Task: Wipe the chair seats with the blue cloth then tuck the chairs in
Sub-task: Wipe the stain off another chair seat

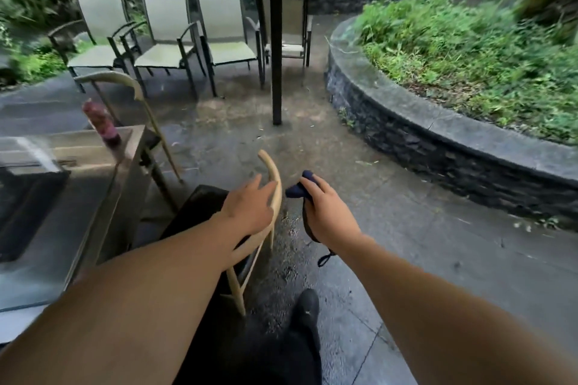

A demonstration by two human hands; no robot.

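Your right hand (325,209) grips the soft, bunched blue cloth (298,189) at 3 o'clock of the near chair (272,175), while your left hand (250,203), fingers straight, touches its stiff curved backrest, probably the best hold for tucking this seemingly light chair under the tabletop (78,197).

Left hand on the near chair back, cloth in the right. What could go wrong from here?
1. The left hand rests on the near chair's curved backrest with straight fingers, no plain grip; a push might slip or skew the chair against the table.
2. The paving looks wet near the foot; slipping seems possible.
3. A cord hangs below the blue cloth gripped by the right hand; it might snag.
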